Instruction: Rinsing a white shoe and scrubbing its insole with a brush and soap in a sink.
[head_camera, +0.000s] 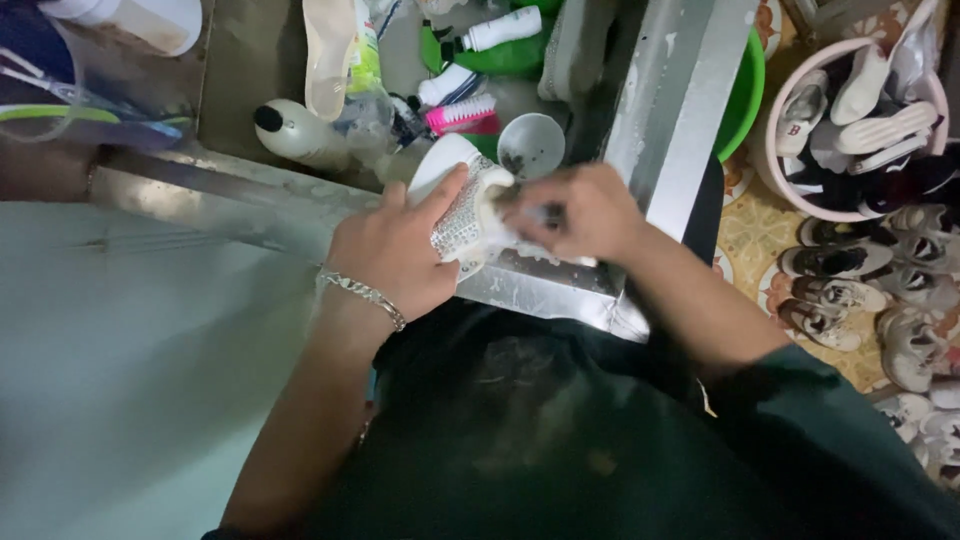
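Evidently mid-scrub, the left hand (400, 250) clasps a white studded shoe (462, 205) over the metal sink edge (560, 290) while the right hand (585, 210), fingers curled shut on something blurred, works its soapy side, unrinsed.

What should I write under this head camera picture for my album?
Left hand holds a white, sparkly-sided shoe over a metal sink edge while the right hand presses against its side.

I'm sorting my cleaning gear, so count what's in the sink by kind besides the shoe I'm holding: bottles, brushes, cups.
Bottles: 2, a white one with a black cap and a white one lying on green
Brushes: 1, pink with white bristles
Cups: 1, small and grey
Total: 4
Other items in the clutter are too unclear to count.
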